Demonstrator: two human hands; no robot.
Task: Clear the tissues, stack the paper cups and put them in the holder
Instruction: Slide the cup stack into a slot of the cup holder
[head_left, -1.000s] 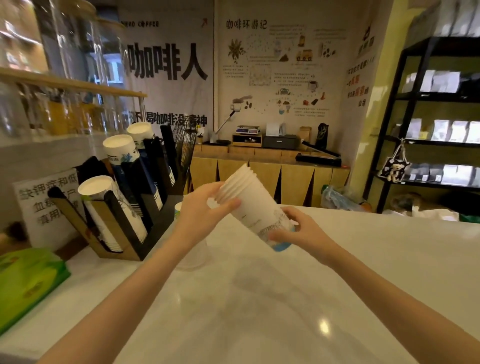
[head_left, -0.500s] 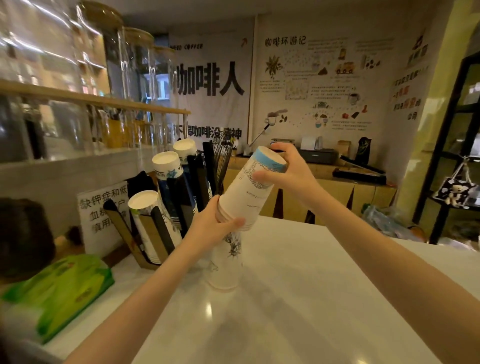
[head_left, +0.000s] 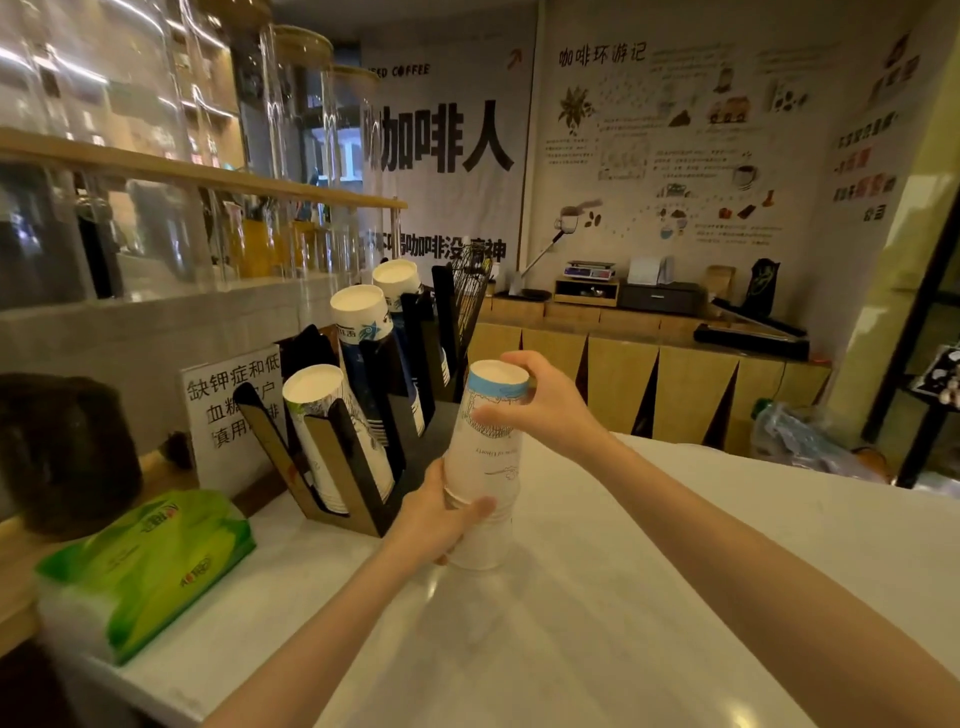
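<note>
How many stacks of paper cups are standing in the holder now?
3. The near stack fills the holder's front slot, the middle stack stands behind it, the far stack at the back. Black dividers may hide more.

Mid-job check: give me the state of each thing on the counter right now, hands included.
Cup stack: upside down, upright on the counter, held by both hands.
Left hand: gripping the stack's lower part.
Right hand: gripping the stack's top.
Cup holder: three slots filled with tilted cup stacks.
Tissue pack: lying flat at the counter's left edge, untouched.
Counter: bare around the stack.
</note>
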